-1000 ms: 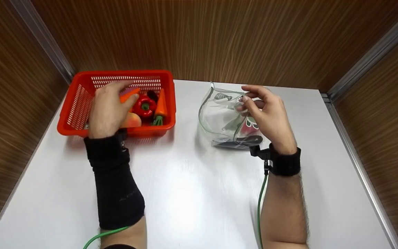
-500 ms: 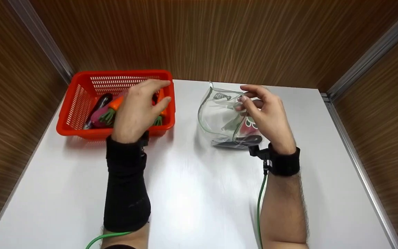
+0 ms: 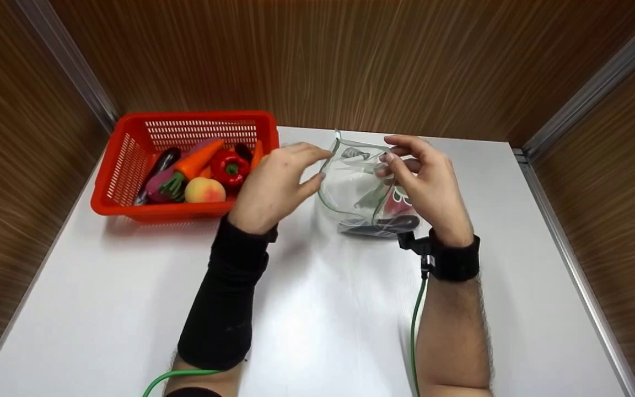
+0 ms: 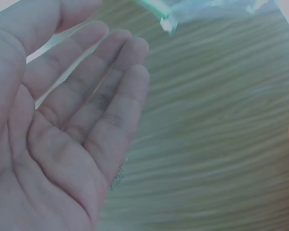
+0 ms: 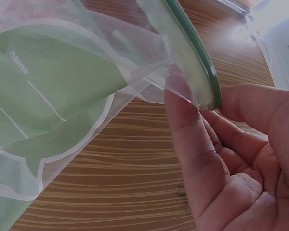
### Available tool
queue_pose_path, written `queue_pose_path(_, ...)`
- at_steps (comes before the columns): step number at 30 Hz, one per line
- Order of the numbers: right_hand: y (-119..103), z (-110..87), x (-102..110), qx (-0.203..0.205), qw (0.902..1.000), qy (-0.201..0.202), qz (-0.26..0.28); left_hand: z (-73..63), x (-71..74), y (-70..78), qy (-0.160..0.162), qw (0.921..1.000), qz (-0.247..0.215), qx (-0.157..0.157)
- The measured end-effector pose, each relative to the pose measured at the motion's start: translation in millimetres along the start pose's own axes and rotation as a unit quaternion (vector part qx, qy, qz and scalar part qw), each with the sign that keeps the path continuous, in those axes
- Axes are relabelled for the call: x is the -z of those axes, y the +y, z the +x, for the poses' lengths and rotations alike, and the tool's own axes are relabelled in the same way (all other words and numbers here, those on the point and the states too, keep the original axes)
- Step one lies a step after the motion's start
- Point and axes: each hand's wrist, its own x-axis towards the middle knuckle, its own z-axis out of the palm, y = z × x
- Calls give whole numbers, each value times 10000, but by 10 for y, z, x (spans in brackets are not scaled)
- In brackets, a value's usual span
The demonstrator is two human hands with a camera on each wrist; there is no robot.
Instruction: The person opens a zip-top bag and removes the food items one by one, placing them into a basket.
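Note:
A clear zip bag [image 3: 350, 184] with a green-edged mouth stands gaping on the table; a dark long item [image 3: 400, 223] lies at its bottom. My right hand [image 3: 430, 182] pinches the bag's right rim between thumb and fingertips, which the right wrist view shows close up at the green zip strip [image 5: 197, 53]. My left hand [image 3: 279, 182] is at the bag's left rim, thumb and fingers apart. Its palm [image 4: 53, 159] holds nothing in the left wrist view. Whether its fingertips touch the rim I cannot tell.
A red basket [image 3: 185, 210] stands at the left, holding a peach [image 3: 205, 190], a red bell pepper [image 3: 230, 167], carrots [image 3: 199, 159], and an eggplant [image 3: 157, 168] among other produce. Wood-grain panels [image 3: 306, 66] close off the back and sides of the white table [image 3: 317, 309].
My left hand has moved right, from over the basket to the bag's left rim, uncovering the produce. The right hand stays on the bag.

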Motion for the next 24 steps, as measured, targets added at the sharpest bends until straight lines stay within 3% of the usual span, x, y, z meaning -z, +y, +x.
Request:
queue_pose_path(5, -6, -2, 1, 35, 9999, -93, -78, 65, -152, 50, -383, 9992, -84, -99)
queue_pose_path(15, -68, -48, -20, 87, 9988, -487, 14, 147, -420, 75, -798, 9960, 6, -393)
queue_pose_path(24, -119, -97, -42, 121, 9975, -698, -50, 207, -704, 98, -1483, 9880, 258, -336)
